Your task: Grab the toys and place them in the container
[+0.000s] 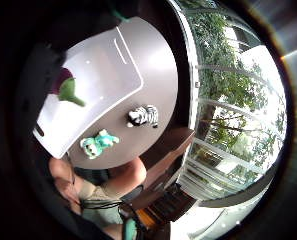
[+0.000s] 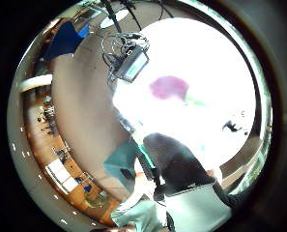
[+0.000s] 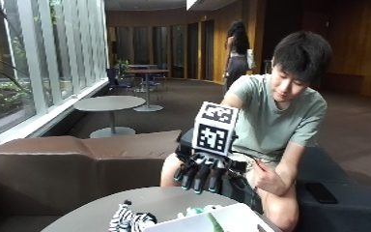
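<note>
1. A person sits on a dark bench behind a round grey worktop (image 3: 95, 212), the gloved right hand (image 3: 201, 176) raised above it.
2. The hand's fingers (image 3: 192, 180) hang down, relaxed and slightly spread, holding nothing; it is well clear of the worktop surface.
3. The bare left hand (image 3: 266, 180) rests near the person's lap, fingers curled near a cable.
4. A white container (image 1: 100, 75) stands on the worktop, at its edge on the person's side in the outside view.
5. Inside the container lies a purple and green eggplant toy (image 1: 65, 87), its green stem end pointing toward the container's middle.
6. A zebra toy (image 1: 144, 116) lies on the worktop just beside the container, outside it.
7. A teal plush toy (image 1: 98, 143) also lies on the worktop, close to the container's wall and apart from the zebra toy.
8. In the thumb side palm view the container interior is washed out; only a purple blot of the eggplant toy shows.
</note>
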`<state>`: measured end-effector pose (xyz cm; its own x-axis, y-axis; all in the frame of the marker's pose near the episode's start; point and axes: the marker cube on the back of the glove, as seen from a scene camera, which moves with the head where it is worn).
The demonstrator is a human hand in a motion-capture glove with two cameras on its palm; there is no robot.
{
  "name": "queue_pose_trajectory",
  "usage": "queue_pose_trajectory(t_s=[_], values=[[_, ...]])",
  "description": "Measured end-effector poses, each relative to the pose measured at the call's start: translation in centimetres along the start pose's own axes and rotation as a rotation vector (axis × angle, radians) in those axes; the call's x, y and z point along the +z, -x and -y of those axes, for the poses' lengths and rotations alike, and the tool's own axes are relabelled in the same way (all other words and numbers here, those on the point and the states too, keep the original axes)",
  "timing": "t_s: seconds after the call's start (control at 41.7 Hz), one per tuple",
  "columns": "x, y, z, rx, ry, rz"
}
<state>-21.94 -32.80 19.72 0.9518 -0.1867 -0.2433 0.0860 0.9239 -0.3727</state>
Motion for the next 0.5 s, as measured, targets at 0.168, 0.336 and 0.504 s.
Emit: queue_pose_trajectory(t_s=[0.168, 0.336, 0.504], values=[[-0.3, -5.5, -4.5, -0.016, 0.013, 0.017], [2.5, -7.9, -9.8, -0.121, 0.059, 0.069], [8.0, -8.7, -13.7, -0.191, 0.1, 0.028]])
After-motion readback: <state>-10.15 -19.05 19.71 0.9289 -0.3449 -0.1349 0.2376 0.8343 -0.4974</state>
